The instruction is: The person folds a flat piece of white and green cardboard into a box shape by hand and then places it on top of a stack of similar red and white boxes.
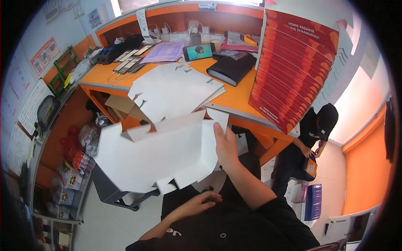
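Observation:
A flat white cardboard box blank (159, 150) with notched edges hangs tilted over my lap, one flap folded up along its far side. My right hand (226, 144) grips it at the right end, thumb on top. Below its lower edge, my left hand (203, 203) rests near my lap with loosely extended fingers, holding nothing and apart from the card. More white blanks (176, 85) lie stacked on the front of the orange table (238, 98), partly hidden by the held one.
A tall stack of red printed boxes (293, 67) stands at the table's right end. Behind the blanks are a phone (199, 52) playing video and a black case (231, 69). A black stool (113, 188) is at left; a co-worker (322, 125) holds a dark package at right.

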Demonstrator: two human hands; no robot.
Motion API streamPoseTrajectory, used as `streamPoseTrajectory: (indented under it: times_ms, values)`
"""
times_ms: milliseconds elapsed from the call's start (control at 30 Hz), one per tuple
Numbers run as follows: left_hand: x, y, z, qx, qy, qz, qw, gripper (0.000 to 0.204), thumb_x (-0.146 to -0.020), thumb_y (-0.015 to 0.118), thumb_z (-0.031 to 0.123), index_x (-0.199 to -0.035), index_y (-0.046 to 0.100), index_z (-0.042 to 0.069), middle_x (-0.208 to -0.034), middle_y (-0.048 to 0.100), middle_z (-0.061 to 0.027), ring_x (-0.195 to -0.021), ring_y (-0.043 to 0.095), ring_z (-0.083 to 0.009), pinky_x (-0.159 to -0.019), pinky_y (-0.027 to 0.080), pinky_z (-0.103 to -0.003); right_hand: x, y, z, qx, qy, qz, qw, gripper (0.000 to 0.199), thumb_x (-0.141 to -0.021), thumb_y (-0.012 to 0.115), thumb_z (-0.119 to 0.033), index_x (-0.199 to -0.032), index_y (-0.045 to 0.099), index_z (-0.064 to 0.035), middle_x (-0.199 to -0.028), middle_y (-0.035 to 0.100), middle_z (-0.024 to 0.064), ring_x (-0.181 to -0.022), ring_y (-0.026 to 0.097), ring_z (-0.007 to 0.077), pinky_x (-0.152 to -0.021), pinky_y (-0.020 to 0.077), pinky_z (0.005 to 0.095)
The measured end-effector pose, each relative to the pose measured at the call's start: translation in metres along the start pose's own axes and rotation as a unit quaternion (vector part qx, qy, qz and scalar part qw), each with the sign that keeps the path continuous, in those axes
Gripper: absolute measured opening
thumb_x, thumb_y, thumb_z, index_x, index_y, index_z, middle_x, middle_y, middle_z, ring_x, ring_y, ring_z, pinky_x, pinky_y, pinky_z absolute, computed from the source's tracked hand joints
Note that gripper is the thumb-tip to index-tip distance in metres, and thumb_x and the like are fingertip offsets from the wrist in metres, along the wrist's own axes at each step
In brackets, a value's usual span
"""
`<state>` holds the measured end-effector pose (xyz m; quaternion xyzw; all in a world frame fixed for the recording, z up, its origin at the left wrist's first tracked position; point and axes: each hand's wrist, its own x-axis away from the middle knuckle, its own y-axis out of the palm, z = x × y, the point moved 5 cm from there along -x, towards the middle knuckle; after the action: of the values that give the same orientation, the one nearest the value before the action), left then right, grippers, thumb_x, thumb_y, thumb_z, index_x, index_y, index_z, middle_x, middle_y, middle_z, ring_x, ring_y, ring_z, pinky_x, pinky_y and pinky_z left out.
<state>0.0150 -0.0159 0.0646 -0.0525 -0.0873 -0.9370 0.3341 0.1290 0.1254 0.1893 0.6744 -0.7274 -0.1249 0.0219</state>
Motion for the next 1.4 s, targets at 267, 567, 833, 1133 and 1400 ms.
streamPoseTrajectory:
  times_ms: [267, 567, 833, 1133, 1400]
  values:
    - [0.042, -0.046, 0.125, 0.517, 0.191, 0.108, 0.827, 0.06, -0.089, 0.053, 0.052, -0.13, 0.046, 0.009, -0.124, 0.053, -0.0138, -0.114, 0.053, -0.0304, -0.094, 0.045, -0.051, 0.044, 0.02, -0.031, 0.269, -0.493, -0.163, 0.811, 0.023, -0.079, 0.061, -0.004, -0.1, 0.069, -0.0091, -0.1, 0.07, 0.0071, -0.086, 0.069, 0.0241, -0.071, 0.0546, 0.0313]
    - [0.038, -0.057, 0.117, 0.323, 0.251, 0.388, 0.826, 0.029, -0.093, 0.052, 0.015, -0.122, 0.051, 0.009, -0.124, 0.057, -0.0075, -0.116, 0.053, -0.0242, -0.098, 0.044, -0.046, 0.049, 0.021, 0.007, 0.12, -0.141, -0.119, 0.976, 0.025, -0.096, 0.048, -0.014, -0.108, 0.064, 0.0014, -0.102, 0.069, 0.0104, -0.088, 0.067, 0.0184, -0.079, 0.0519, 0.0287]
    - [0.034, -0.063, 0.132, 0.338, 0.252, 0.337, 0.842, 0.027, -0.095, 0.049, 0.015, -0.121, 0.05, 0.007, -0.125, 0.056, -0.0112, -0.119, 0.052, -0.0271, -0.099, 0.044, -0.047, 0.044, 0.02, 0.021, 0.003, -0.055, -0.109, 0.992, 0.034, -0.101, 0.042, -0.024, -0.112, 0.058, 0.0044, -0.11, 0.064, 0.0116, -0.097, 0.063, 0.0167, -0.084, 0.0498, 0.0301]
    - [0.036, -0.079, 0.138, 0.437, 0.203, 0.228, 0.846, 0.031, -0.095, 0.048, 0.022, -0.119, 0.05, 0.003, -0.117, 0.058, -0.0144, -0.108, 0.057, -0.028, -0.089, 0.049, -0.041, 0.041, 0.013, 0.015, 0.046, -0.067, -0.079, 0.994, 0.034, -0.101, 0.043, -0.025, -0.113, 0.057, 0.0036, -0.107, 0.065, 0.0111, -0.095, 0.062, 0.0167, -0.085, 0.0487, 0.0298]
    - [0.043, -0.091, 0.149, 0.295, 0.192, 0.291, 0.89, 0.034, -0.094, 0.047, 0.009, -0.127, 0.041, 0.006, -0.124, 0.053, -0.0142, -0.111, 0.057, -0.0272, -0.092, 0.049, -0.042, 0.035, 0.009, -0.005, 0.039, -0.193, 0.007, 0.98, 0.026, -0.099, 0.045, -0.017, -0.111, 0.056, 0.0033, -0.115, 0.059, 0.0153, -0.105, 0.058, 0.0212, -0.085, 0.0486, 0.032]
